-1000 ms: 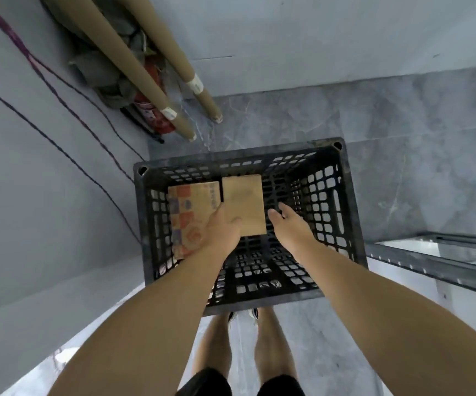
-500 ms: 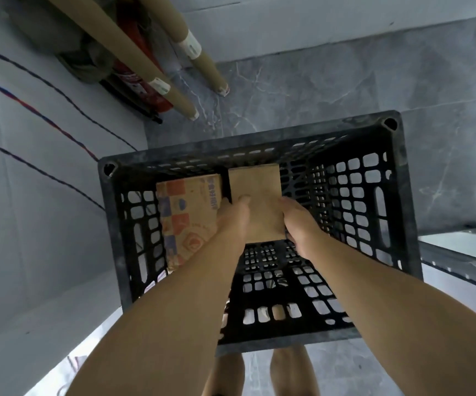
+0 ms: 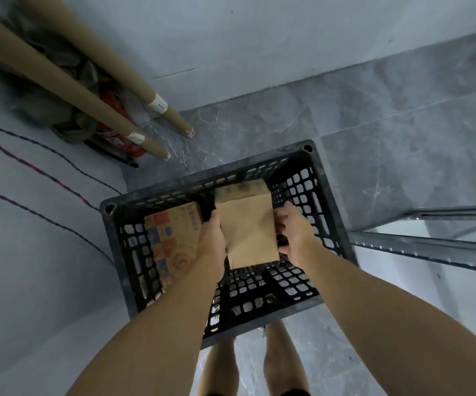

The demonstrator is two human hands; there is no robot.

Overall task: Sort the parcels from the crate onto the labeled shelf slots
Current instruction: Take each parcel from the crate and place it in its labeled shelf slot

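Note:
A black slotted plastic crate [image 3: 331, 201] stands on the grey floor in front of me. I hold a plain brown cardboard parcel [image 3: 248, 227] between both hands, raised above the crate's bottom. My left hand [image 3: 212, 241] grips its left side and my right hand [image 3: 292, 232] grips its right side, fingers curled round the edges. A second parcel [image 3: 171, 238], printed in orange and blue, lies in the crate's left half, partly hidden by my left wrist.
A grey metal shelf frame [image 3: 431, 247] juts in at the right, close to the crate. Two long cardboard tubes [image 3: 94, 90] lean in the far left corner over a red fire extinguisher [image 3: 117, 138]. A wall with thin cables runs along the left. My legs show below the crate.
Both hands closed on the plain parcel's sides and lifted it up from the crate's bottom, so its far face now shows. The view has shifted too.

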